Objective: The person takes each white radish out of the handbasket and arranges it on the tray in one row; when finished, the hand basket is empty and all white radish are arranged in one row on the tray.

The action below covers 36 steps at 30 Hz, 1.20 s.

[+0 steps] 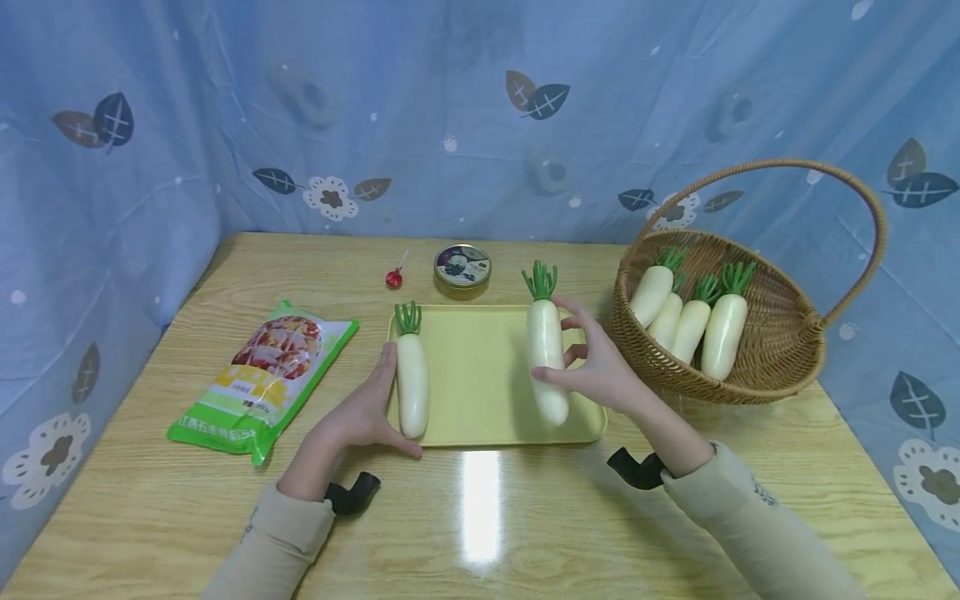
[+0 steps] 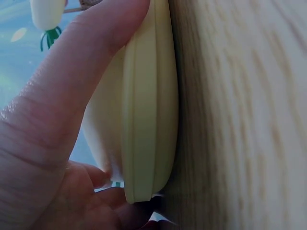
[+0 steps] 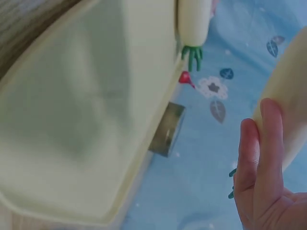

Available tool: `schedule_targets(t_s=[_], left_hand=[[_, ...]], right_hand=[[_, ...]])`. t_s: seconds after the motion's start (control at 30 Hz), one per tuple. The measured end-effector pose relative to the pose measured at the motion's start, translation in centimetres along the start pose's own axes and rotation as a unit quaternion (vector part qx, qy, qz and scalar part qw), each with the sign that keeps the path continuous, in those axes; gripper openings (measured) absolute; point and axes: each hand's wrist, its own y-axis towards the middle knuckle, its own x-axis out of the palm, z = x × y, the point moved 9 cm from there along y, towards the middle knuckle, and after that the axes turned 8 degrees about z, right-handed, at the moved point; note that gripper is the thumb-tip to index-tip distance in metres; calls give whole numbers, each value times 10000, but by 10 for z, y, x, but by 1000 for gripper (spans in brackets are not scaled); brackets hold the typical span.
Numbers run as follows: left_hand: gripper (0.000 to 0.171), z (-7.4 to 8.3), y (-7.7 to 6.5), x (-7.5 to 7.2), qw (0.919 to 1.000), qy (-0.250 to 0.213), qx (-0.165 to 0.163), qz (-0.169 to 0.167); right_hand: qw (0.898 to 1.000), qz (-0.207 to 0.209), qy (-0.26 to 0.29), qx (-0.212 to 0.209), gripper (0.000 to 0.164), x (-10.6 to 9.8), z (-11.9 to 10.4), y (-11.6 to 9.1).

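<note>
My right hand grips a white radish with a green leafy top, held upright over the right part of a pale yellow tray. In the right wrist view, two fingers lie along this radish. A second white radish lies lengthwise at the tray's left end. Beside it my left hand holds the tray's near left corner, thumb along the front edge and fingers along the left side. The left wrist view has the thumb over the tray's rim, with fingertips by its far end.
A wicker basket with several white radishes stands tilted at the right. Left of the tray lies a green and white food bag. Behind the tray are a round tin and a red lollipop. A patterned blue curtain surrounds the table.
</note>
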Motion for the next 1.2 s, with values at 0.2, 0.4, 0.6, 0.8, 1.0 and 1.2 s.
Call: schedule_targets(t_s=[0.2, 0.4, 0.6, 0.8, 1.0, 1.2], left_hand=[[152, 1, 0, 1, 10000, 21, 12, -2], [152, 1, 2, 1, 10000, 1, 55, 5], [153, 1, 2, 1, 10000, 46, 47, -4], [152, 0, 1, 1, 10000, -21, 37, -5], [152, 1, 2, 0, 10000, 33, 41, 23], [151, 0, 1, 1, 10000, -3, 47, 7]], right_hand=[[9999, -145, 15, 30, 91, 17, 7, 2], [9996, -274, 46, 65, 90, 35, 10, 7], [9986, -488, -14, 200, 92, 55, 16, 10], [9971, -666, -203, 311, 90, 74, 23, 13], [9968, -658, -211, 406, 88, 86, 27, 16], [9958, -716, -156, 556, 89, 98, 30, 16]])
